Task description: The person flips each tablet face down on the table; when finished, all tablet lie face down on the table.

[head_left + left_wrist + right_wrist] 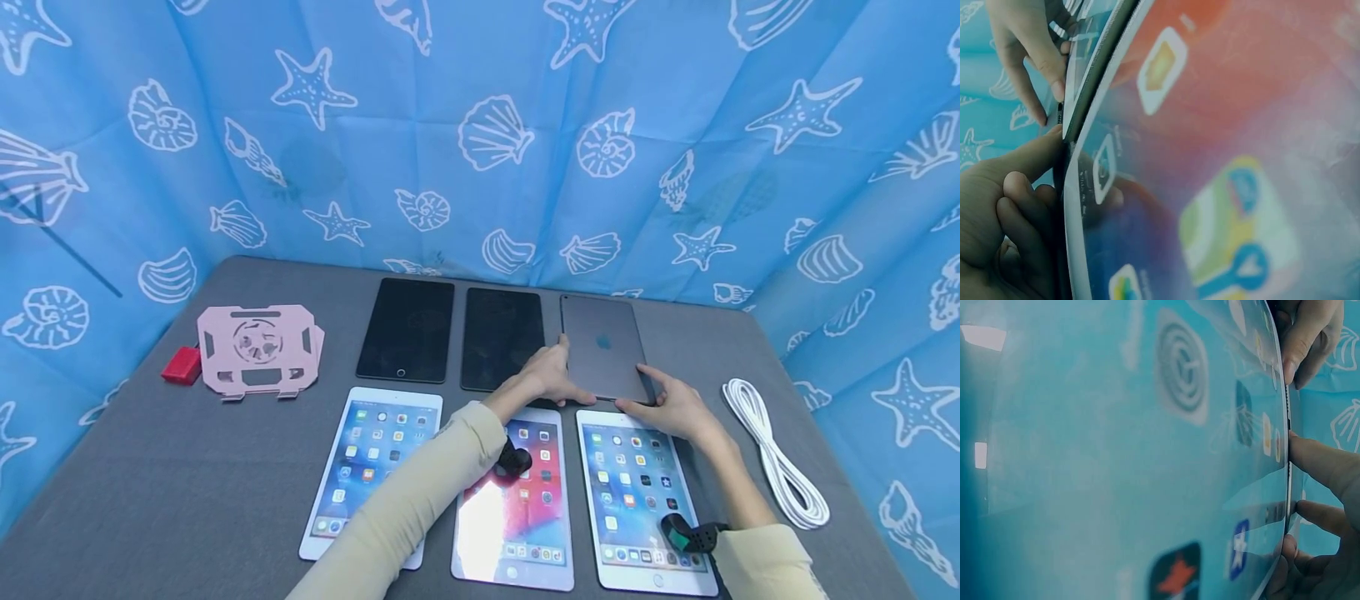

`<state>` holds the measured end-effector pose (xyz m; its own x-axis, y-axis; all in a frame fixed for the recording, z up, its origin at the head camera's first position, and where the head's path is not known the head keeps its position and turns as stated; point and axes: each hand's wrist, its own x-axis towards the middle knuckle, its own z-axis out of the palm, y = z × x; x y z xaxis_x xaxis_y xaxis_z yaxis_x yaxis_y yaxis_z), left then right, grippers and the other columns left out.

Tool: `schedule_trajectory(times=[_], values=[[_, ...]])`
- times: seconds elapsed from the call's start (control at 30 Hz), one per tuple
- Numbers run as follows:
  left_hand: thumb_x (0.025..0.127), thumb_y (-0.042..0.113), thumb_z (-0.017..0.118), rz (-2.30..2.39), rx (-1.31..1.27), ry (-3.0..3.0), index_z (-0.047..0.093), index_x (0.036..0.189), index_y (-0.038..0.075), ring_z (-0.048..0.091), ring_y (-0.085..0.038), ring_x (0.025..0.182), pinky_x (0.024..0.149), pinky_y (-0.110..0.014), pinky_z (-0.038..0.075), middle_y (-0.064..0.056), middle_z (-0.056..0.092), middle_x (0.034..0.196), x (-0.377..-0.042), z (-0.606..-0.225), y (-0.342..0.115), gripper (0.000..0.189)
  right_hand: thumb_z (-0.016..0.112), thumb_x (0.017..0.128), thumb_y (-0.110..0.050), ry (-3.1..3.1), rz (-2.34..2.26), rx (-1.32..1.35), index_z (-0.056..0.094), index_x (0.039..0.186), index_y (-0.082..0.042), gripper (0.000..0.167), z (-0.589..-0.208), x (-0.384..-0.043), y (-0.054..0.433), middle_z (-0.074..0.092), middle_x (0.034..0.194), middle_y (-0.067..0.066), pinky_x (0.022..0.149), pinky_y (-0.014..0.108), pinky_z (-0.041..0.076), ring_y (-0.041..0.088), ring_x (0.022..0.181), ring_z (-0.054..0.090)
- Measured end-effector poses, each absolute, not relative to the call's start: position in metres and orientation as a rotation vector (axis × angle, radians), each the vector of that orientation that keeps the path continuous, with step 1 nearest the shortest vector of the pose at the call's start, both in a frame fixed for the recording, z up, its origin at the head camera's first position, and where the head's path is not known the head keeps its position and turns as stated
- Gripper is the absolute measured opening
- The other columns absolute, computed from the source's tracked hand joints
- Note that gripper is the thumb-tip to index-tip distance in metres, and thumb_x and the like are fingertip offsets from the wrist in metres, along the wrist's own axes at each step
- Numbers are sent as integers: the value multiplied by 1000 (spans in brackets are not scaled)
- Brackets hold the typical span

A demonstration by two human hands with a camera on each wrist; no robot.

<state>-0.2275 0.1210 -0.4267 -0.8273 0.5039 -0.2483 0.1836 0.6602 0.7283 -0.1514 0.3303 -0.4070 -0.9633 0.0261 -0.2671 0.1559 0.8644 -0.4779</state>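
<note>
A grey tablet (604, 350) lies face down in the back row, its logo side up. My left hand (553, 375) holds its near left corner, index finger along the left edge and thumb at the near edge. At the near right corner my right hand (673, 407) grips likewise, with the index finger on the right side and thumb on the near edge. In the left wrist view, other fingers of the left hand (1004, 219) are curled. The right wrist view shows the right hand (1329, 512) with its fingertips right at the tablet's edge.
Two dark-screened tablets (407, 329) (501, 333) lie left of the grey one. Three lit white tablets (375, 450) (551, 500) (637, 492) form the front row, under my forearms. A pink stand (258, 346) and red block (182, 366) lie left; a coiled white cable (772, 454) lies right.
</note>
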Motion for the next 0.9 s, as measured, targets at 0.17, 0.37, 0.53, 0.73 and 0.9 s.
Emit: schedule_trajectory(times=[0.17,0.37,0.53,0.73,0.9], values=[[82,41,86,993,547,2462,9,164,3,50,-5,39,55,-16,43,6,52,52,-227,-428,121,119,73,92,-43,2800,-743,128,28,157,6,93,-407,-149,330,32,60,-4,54,30,29,13,55,34],[85,42,84,998,585,2471,9,164,3,52,-6,39,60,-17,45,4,56,52,-227,-432,120,116,72,93,-42,2836,-687,104,29,156,7,91,-408,-148,329,48,83,18,61,36,40,25,71,45],[86,40,82,1014,632,2473,9,164,1,59,-7,43,69,-17,49,3,63,56,-226,-433,115,114,71,93,-44,2837,-643,144,28,156,7,92,-406,-148,327,42,121,38,76,52,48,39,96,47],[87,37,82,1071,737,2425,9,164,2,62,-9,48,60,-17,48,4,65,59,-224,-433,109,112,71,93,-43,2836,-628,206,31,156,5,89,-402,-148,320,34,135,44,88,69,47,52,110,46],[88,32,82,1151,869,2370,11,164,2,60,-7,48,54,-17,46,4,65,65,-223,-432,103,108,73,92,-34,2891,-623,202,36,153,5,81,-400,-147,314,35,134,44,85,69,46,55,110,43]])
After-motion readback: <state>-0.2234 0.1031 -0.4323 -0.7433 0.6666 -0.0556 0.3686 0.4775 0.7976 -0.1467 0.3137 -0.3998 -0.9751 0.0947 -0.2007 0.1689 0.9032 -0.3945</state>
